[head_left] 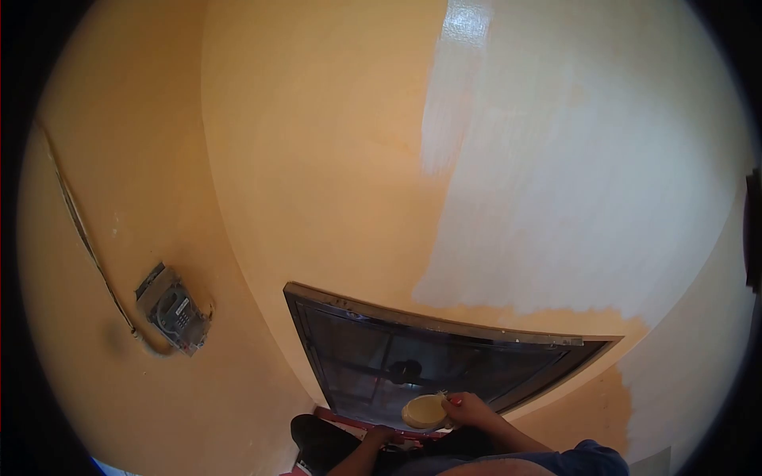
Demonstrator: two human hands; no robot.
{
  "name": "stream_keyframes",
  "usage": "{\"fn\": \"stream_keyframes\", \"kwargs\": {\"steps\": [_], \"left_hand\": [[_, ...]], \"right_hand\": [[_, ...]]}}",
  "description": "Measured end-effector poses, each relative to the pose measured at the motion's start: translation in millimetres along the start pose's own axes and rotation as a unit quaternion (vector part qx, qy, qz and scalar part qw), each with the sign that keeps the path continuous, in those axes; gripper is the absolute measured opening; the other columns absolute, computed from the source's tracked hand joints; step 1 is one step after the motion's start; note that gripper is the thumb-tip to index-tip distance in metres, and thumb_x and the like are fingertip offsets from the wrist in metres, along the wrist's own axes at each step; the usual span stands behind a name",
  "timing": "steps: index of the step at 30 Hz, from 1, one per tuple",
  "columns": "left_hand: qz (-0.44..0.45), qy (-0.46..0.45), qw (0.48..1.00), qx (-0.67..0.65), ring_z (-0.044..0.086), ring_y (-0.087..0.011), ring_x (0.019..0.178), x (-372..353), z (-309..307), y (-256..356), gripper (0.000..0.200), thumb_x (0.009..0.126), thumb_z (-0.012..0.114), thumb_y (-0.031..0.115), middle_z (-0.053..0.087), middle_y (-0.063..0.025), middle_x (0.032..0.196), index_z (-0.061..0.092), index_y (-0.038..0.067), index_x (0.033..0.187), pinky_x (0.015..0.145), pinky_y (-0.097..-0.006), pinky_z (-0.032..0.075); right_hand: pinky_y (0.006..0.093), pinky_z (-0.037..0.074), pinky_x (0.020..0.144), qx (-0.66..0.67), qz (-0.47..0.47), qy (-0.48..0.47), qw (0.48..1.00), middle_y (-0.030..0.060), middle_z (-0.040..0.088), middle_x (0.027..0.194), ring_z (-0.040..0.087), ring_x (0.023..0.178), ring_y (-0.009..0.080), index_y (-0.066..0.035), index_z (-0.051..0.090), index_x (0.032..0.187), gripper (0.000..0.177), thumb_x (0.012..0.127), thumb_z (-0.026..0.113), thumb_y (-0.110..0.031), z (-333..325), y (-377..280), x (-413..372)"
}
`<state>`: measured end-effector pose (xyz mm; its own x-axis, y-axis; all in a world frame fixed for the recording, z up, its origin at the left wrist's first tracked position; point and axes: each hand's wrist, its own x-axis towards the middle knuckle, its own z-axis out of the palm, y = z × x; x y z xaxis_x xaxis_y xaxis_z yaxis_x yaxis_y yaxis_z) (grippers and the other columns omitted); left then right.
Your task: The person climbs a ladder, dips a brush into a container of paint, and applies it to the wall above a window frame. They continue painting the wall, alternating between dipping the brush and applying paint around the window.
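Note:
My right hand (470, 410) is closed on the edge of a small round paint container (425, 412), pale yellow inside, held low in front of the window. A small red spot shows by the thumb. Lower and to the left, my left hand (382, 435) is at my dark-clothed legs, close to a red edge (333, 413); its fingers are too dark to make out. Ahead rises an orange-yellow wall (333, 159) with a large white painted patch (563, 198) on its right part. Near the top, a narrow strip of the white (467, 28) shines as if wet.
A dark-framed window (349, 373) with reflecting glass is set into the wall just below the white patch. On the left side wall hangs a dusty electric meter-like box (178, 313), with a cable (83, 230) running up from it. A dark object (752, 230) juts in at the right edge.

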<state>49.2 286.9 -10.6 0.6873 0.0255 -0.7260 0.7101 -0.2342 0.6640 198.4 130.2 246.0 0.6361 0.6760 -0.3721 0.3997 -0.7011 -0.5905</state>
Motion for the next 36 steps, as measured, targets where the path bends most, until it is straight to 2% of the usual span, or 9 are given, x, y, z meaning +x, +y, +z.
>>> {"fn": "stream_keyframes", "kwargs": {"steps": [4,6,9,15,25,27,30,33,36], "left_hand": [[-0.095,0.099,0.986,-0.1,0.058,-0.0243,0.092,22.3,-21.1,4.7,0.05,0.083,0.045,0.047,0.059,-0.0174,0.099,0.055,0.005,0.106,0.078,-0.0357,0.045],[-0.009,-0.003,0.898,-0.44,0.051,-0.0293,0.105,8.9,-42.0,8.8,0.06,0.085,0.035,0.054,0.054,-0.0178,0.109,0.045,0.005,0.119,0.084,-0.0412,0.042],[0.101,-0.082,0.855,-0.501,0.049,-0.0347,0.106,-70.3,-65.2,56.3,0.072,0.084,0.033,0.059,0.046,-0.0237,0.117,0.031,0.003,0.129,0.088,-0.0485,0.039],[0.138,-0.122,0.845,-0.502,0.044,-0.0361,0.111,-115.2,-59.9,101.2,0.069,0.086,0.027,0.059,0.04,-0.0206,0.125,0.032,0.007,0.13,0.091,-0.0522,0.036],[0.112,-0.189,0.832,-0.509,0.051,-0.0366,0.102,-92.2,-36.2,114.2,0.052,0.088,0.03,0.042,0.049,-0.0156,0.116,0.038,0.007,0.125,0.085,-0.0503,0.043],[0.115,-0.233,0.844,-0.47,0.051,-0.0309,0.105,-80.7,-34.7,109.1,0.056,0.083,0.029,0.046,0.05,-0.0117,0.119,0.042,0.01,0.124,0.072,-0.0409,0.046],[0.066,-0.169,0.852,-0.492,0.05,-0.0294,0.107,-107.0,-39.5,133.5,0.056,0.082,0.03,0.045,0.05,-0.0109,0.118,0.042,0.01,0.123,0.072,-0.0443,0.046],[0.109,-0.199,0.824,-0.52,0.05,-0.0283,0.107,-46.1,-35.6,79.7,0.057,0.082,0.03,0.046,0.05,-0.0108,0.119,0.042,0.009,0.124,0.076,-0.0473,0.044],[0.07,-0.141,0.851,-0.5,0.051,-0.0282,0.105,-102.4,-61.8,121.9,0.056,0.082,0.031,0.044,0.05,-0.0102,0.119,0.043,0.008,0.123,0.081,-0.0463,0.044]], "right_hand": [[0.0383,0.048,0.067,-0.009,-0.015,0.016,1.0,0.0181,0.061,0.073,0.061,0.072,0.0333,-0.008,0.061,0.085,0.031,0.079,0.047,-0.035,0.8,-23.8,-1.4],[0.0381,0.048,0.067,-0.021,-0.024,0.022,0.999,0.0177,0.061,0.071,0.062,0.071,0.0324,-0.008,0.061,0.086,0.031,0.079,0.047,-0.035,-2.5,-42.8,-4.6],[0.0321,0.049,0.063,-0.016,-0.007,-0.008,1.0,0.013,0.063,0.069,0.064,0.065,0.0225,-0.006,0.062,0.092,0.032,0.082,0.049,-0.033,-4.9,-65.2,-8.7],[0.0289,0.05,0.058,0.008,-0.033,-0.01,0.999,0.0105,0.063,0.067,0.062,0.056,0.0162,-0.004,0.062,0.093,0.03,0.085,0.047,-0.03,6.8,-50.7,-4.0],[0.0347,0.049,0.065,0.042,-0.032,0.012,0.999,0.0159,0.062,0.07,0.064,0.067,0.0283,-0.007,0.061,0.095,0.032,0.079,0.049,-0.033,-14.5,-33.5,-22.1],[0.0346,0.049,0.065,0.04,-0.047,0.015,0.998,0.0159,0.062,0.07,0.063,0.067,0.0283,-0.007,0.062,0.094,0.032,0.079,0.049,-0.033,-18.5,-31.1,-22.4],[0.0354,0.049,0.065,0.076,-0.018,-0.04,0.996,0.016,0.062,0.069,0.063,0.068,0.0297,-0.007,0.062,0.09,0.032,0.079,0.049,-0.034,-21.6,-30.1,-9.7],[0.0313,0.049,0.062,0.028,-0.068,-0.048,0.996,0.0149,0.063,0.07,0.064,0.066,0.0224,-0.007,0.062,0.097,0.033,0.081,0.052,-0.033,-25.4,-32.8,0.2],[0.0305,0.049,0.059,0.073,-0.045,-0.096,0.992,0.0144,0.062,0.068,0.064,0.063,0.0202,-0.007,0.062,0.099,0.033,0.082,0.052,-0.034,-39.4,-55.5,6.0]]}}
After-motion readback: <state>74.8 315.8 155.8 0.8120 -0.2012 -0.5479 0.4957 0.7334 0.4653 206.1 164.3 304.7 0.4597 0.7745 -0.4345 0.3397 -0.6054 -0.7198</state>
